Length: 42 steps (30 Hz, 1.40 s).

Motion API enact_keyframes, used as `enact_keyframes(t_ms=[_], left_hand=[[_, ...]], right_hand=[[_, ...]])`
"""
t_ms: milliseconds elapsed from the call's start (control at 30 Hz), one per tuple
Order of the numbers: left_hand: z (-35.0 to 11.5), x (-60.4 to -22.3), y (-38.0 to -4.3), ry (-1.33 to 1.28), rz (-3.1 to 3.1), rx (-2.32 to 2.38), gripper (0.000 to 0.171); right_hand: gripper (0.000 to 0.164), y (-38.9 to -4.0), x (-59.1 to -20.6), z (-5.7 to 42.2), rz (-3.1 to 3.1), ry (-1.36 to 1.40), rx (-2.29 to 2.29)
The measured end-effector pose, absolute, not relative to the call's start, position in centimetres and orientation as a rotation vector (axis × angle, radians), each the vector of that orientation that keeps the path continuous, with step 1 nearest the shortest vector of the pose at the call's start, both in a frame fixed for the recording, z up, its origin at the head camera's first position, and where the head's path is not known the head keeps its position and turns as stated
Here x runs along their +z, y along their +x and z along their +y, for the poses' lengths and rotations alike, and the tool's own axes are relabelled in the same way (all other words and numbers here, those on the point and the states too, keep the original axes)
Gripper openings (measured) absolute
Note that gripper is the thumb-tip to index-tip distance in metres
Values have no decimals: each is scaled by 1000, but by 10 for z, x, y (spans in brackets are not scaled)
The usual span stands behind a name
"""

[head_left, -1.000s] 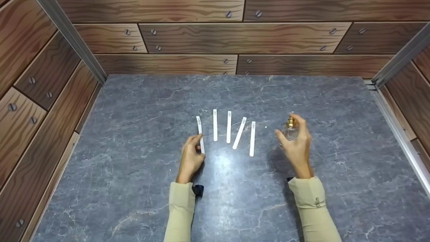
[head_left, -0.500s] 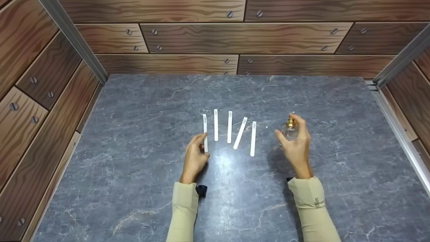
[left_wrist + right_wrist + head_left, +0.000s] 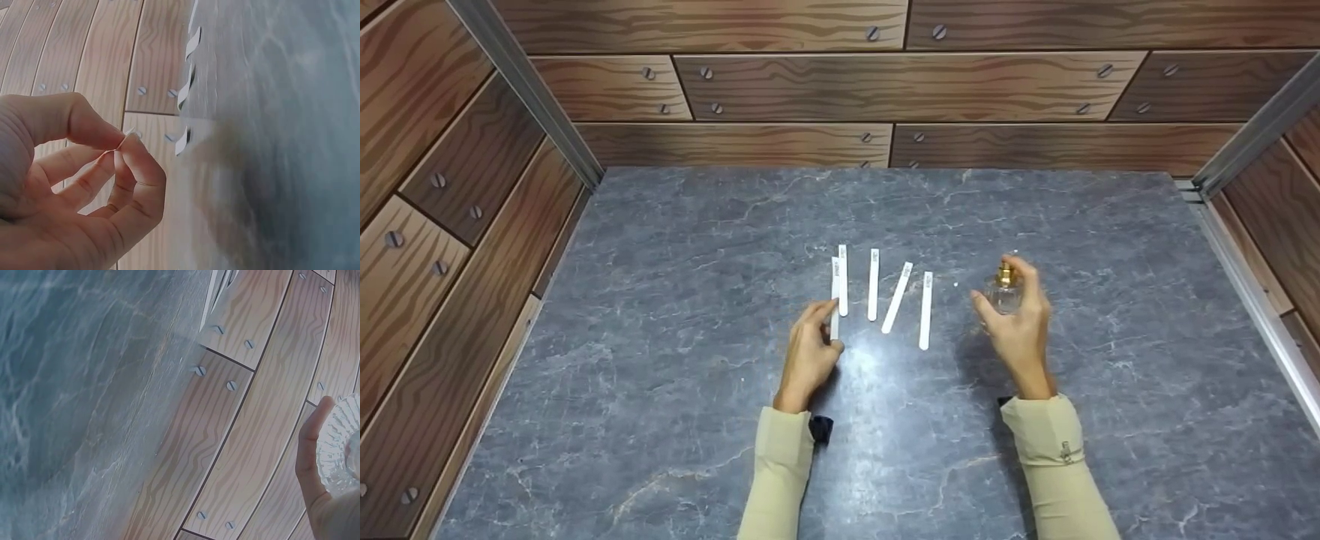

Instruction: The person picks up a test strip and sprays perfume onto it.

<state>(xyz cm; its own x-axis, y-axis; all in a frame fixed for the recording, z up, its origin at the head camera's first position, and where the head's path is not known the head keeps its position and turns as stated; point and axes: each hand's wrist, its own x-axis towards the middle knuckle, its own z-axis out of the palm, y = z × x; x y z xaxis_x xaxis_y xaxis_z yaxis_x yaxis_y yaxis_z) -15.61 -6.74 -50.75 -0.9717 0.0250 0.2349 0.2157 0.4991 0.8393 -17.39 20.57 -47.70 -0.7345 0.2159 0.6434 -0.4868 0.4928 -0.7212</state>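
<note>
My left hand point(image 3: 810, 352) pinches the lower part of a white perfume test strip point(image 3: 835, 279) between thumb and fingers, its small dark print at the far end. In the head view this strip overlaps the left edge of the leftmost strip on the table point(image 3: 844, 289). The left wrist view shows the pinched strip point(image 3: 129, 133) nearly edge-on between the fingertips. At right, my right hand point(image 3: 1021, 326) holds a clear glass perfume bottle point(image 3: 1003, 298) raised over the table, index finger on its gold sprayer top. The bottle's ribbed glass base point(image 3: 334, 453) shows in the right wrist view.
More white strips lie spread in a row to the right: one upright strip point(image 3: 874, 289), a slanted strip point(image 3: 897, 297) and another strip point(image 3: 926, 311). The grey marbled table point(image 3: 660, 262) is bordered by wood-patterned walls point(image 3: 780, 86) and metal rails point(image 3: 1256, 307).
My left hand has moved right with its strip, from left of the row up to the leftmost lying strip. My right hand and the bottle have hardly moved.
</note>
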Motion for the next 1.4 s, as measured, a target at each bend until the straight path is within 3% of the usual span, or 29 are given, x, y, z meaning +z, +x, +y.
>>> enact_keyframes(t_ms=[1400], left_hand=[[-35, -487, -153, -431, -2527, -1433, 59]], right_hand=[[59, -181, -482, 196, -2047, 318, 1285]])
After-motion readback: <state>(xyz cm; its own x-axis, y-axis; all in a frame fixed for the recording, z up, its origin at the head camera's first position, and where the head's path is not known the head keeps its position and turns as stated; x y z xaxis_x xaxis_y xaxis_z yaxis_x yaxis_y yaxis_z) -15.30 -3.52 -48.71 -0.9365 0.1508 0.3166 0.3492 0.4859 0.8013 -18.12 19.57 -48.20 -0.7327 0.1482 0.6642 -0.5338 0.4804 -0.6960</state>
